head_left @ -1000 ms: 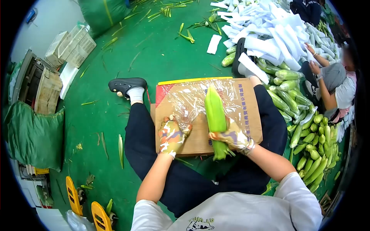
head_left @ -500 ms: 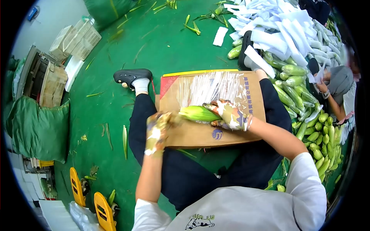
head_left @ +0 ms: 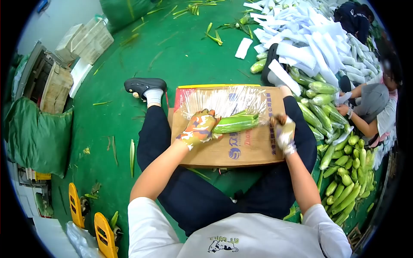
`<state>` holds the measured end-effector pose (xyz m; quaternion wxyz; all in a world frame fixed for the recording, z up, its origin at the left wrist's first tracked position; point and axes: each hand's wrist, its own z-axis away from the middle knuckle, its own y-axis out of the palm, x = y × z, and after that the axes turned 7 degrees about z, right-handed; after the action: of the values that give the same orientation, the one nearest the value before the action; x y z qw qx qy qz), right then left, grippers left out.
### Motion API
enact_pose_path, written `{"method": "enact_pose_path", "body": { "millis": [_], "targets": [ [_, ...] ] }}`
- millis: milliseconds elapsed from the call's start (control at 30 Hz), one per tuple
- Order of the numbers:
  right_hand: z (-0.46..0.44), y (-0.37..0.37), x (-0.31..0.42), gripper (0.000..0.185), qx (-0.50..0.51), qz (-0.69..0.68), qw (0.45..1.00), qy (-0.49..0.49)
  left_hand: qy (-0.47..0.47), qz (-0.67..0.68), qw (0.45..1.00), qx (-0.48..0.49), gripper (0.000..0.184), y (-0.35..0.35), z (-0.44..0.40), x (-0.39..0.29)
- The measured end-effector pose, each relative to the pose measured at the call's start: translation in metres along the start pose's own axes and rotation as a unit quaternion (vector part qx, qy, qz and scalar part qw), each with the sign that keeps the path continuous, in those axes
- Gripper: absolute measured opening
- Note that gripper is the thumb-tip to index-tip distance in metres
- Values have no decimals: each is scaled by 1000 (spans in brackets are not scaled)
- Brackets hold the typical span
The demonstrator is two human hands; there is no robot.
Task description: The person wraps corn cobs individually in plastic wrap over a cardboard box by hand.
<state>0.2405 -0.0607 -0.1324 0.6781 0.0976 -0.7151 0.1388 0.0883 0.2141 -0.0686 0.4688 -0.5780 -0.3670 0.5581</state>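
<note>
A green ear of corn in its husk (head_left: 235, 124) lies across a cardboard sheet (head_left: 206, 157) over my legs. My left hand (head_left: 201, 129), in a camouflage glove, is closed around the ear's left end. My right hand (head_left: 284, 134), gloved too, is beside the ear's right tip, apart from it, with the fingers curled in. Whatever those fingers hold, if anything, is hidden. Shiny, white-streaked clear film (head_left: 215, 101) covers the cardboard's upper part, behind and partly under the corn.
To my right are piled wrapped ears (head_left: 320, 107), unwrapped ears (head_left: 348, 180) and white foam sleeves (head_left: 301, 26). A co-worker (head_left: 374, 105) sits beyond them. Yellow pallet-truck forks (head_left: 105, 236), a green sack (head_left: 41, 135) and pale crates (head_left: 92, 41) stand left. Husk scraps litter the green floor.
My left hand has moved right onto the ear. My right hand has let go of it and drawn away to the right. The ear now lies farther right, tilted the other way.
</note>
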Motion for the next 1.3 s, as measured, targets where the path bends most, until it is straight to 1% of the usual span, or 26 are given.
{"method": "enact_pose_path", "body": {
  "millis": [33,133,167,233,267,300,367,400,467,500,567,600,667,700,767,833,900,933,967,1000,1067,1100,1133,1200,1233,1300],
  "targets": [
    [-10,-8,4,17,-3,278,957,-78,3,5,1000,4,68,3,5,-11],
    [21,29,50,11,-26,170,979,-112,12,85,996,-6,62,37,34,-29],
    [39,33,16,12,91,-122,988,23,15,171,984,44,64,16,40,-46],
    [87,42,31,23,157,-26,975,158,17,143,987,77,61,20,56,-47],
    [93,46,60,27,190,250,947,-65,-50,168,975,140,63,-2,52,-55],
    [94,48,77,30,200,496,797,-280,-48,170,974,143,63,0,46,-51],
    [64,59,60,40,194,547,787,-211,-248,198,948,-43,65,8,40,-47],
    [36,65,54,41,235,513,820,-96,-163,59,966,-190,68,31,35,-33],
    [-11,84,63,30,130,560,792,-206,-93,39,975,-198,70,25,19,-26],
    [-37,89,64,33,157,611,735,-248,-31,21,978,-206,71,23,11,-24],
    [-67,105,62,32,366,364,842,-159,-32,-7,980,-198,71,36,-1,-11],
    [-74,119,21,30,454,234,845,-159,-23,-1,982,-189,71,38,-7,-4],
    [-80,134,-4,37,523,288,769,-227,8,-3,986,-168,66,37,-17,5],
    [-81,134,-10,37,515,291,774,-225,18,-2,986,-166,66,37,-19,3],
    [-67,119,21,42,593,302,721,-193,18,195,976,-97,58,30,-16,-14],
    [-48,100,56,41,621,356,671,-193,12,134,990,-48,60,12,-8,-39],
    [-33,87,26,38,586,261,706,-300,-14,108,993,-51,65,32,9,-47],
    [-26,85,17,37,571,270,702,-328,-128,259,953,95,66,-9,1,-74],
    [-18,83,16,36,556,279,697,-357,-123,256,954,99,66,18,8,-70],
    [-11,83,15,34,576,305,683,-329,-190,610,763,97,60,67,23,-57],
    [8,79,26,29,560,310,684,-350,-150,641,748,87,46,68,31,-79],
    [16,82,34,34,595,429,630,-255,-150,729,658,119,52,109,43,-65],
    [26,80,35,38,559,442,653,-255,-158,800,558,151,59,150,54,-52],
    [41,74,42,49,499,452,675,-302,-324,562,688,325,57,45,49,-128],
    [49,71,36,53,481,454,680,-316,-373,439,697,427,56,-8,45,-167],
    [58,67,24,57,463,437,703,-317,-378,714,489,330,52,64,108,-153]
  ]
}}
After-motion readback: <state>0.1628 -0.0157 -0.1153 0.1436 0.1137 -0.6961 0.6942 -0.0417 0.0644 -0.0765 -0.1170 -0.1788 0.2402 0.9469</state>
